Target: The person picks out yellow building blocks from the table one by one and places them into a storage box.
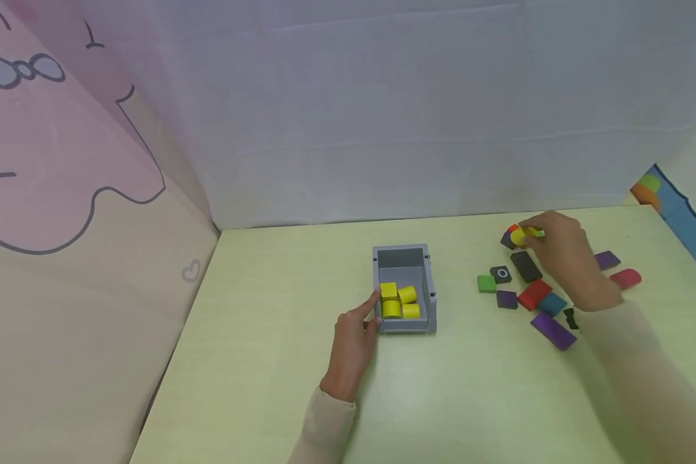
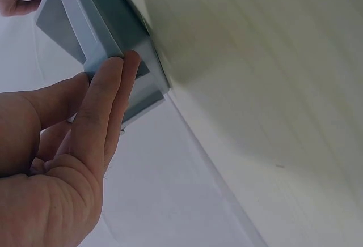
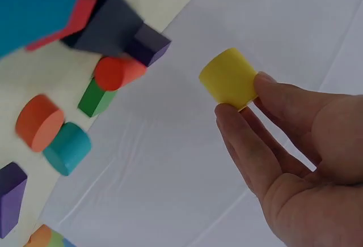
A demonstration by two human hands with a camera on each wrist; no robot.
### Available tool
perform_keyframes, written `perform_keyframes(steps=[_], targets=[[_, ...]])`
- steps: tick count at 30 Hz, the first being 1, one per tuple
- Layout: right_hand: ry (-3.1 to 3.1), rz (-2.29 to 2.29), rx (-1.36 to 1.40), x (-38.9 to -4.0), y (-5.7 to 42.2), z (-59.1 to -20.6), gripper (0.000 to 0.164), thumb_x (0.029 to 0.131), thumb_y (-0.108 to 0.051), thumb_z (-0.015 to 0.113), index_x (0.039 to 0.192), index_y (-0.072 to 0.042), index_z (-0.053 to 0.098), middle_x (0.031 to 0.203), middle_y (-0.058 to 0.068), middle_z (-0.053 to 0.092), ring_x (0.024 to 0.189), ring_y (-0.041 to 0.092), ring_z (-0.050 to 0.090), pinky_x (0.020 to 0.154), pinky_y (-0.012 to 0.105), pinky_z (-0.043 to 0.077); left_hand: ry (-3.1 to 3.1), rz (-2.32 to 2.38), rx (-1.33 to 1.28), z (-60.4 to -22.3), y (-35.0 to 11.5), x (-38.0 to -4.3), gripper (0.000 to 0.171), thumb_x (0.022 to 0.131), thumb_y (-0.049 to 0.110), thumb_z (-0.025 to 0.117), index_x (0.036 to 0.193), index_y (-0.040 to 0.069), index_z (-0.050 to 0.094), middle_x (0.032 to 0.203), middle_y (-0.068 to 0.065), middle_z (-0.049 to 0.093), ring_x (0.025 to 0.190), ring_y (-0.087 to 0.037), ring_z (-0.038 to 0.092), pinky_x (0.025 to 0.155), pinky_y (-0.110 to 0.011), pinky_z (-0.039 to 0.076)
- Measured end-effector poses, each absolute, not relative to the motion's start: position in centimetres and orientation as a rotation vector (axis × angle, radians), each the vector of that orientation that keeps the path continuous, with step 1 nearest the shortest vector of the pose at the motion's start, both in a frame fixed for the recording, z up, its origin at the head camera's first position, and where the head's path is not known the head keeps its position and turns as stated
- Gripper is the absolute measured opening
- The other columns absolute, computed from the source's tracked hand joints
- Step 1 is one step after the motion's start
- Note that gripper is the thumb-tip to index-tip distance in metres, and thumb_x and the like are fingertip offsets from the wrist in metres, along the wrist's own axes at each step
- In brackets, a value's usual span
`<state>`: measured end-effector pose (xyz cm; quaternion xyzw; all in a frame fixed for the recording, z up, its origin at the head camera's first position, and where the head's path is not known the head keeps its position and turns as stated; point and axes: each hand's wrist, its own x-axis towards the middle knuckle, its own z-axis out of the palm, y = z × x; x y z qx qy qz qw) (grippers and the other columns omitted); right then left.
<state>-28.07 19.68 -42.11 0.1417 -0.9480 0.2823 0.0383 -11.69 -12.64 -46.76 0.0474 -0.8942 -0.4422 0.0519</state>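
My right hand (image 1: 565, 254) is raised over the scattered blocks at the table's right back. Its thumb and fingertips pinch a yellow cylinder block (image 3: 229, 78), held clear of the other blocks in the right wrist view. My left hand (image 1: 350, 338) holds the near left corner of a grey plastic box (image 1: 430, 322), with thumb and fingers against its outer side in the left wrist view. Several yellow blocks (image 1: 391, 309), one a cube and others cylinders, lie inside the near half of the box.
Right of the box lie a green block (image 1: 487, 284), a black block (image 1: 525, 267), a red block (image 1: 535, 294), a blue block (image 1: 553, 304) and a long purple block (image 1: 553, 331). A white cloth (image 1: 412, 116) hangs behind the pale table (image 1: 267, 322).
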Motion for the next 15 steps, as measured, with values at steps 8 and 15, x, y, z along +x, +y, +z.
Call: perform_keyframes(steps=[8, 15], targets=[[-2.818, 0.944, 0.523, -27.3, 17.8, -41.7, 0.027, 0.079, 0.003, 0.066, 0.105, 0.002, 0.061, 0.104, 0.020, 0.058, 0.092, 0.035, 0.054, 0.076, 0.053, 0.046, -2.716, -1.366, 0.143, -46.8, -12.6, -11.6, 0.056, 0.083, 0.003, 0.064, 0.131, 0.026, 0.046, 0.066, -0.005, 0.059, 0.039, -0.004, 0.027, 0.039, -0.022, 0.031], [-2.737, 0.930, 0.644, -26.6, 16.1, -41.6, 0.028, 0.078, 0.003, 0.067, 0.105, -0.002, 0.062, 0.104, 0.017, 0.059, 0.085, 0.031, 0.055, 0.070, 0.049, 0.047, -2.720, -1.370, 0.157, -46.7, -12.6, -11.6, 0.056, 0.084, 0.003, 0.064, 0.131, 0.027, 0.046, 0.087, -0.010, 0.065, 0.040, -0.004, 0.029, 0.041, -0.022, 0.032]])
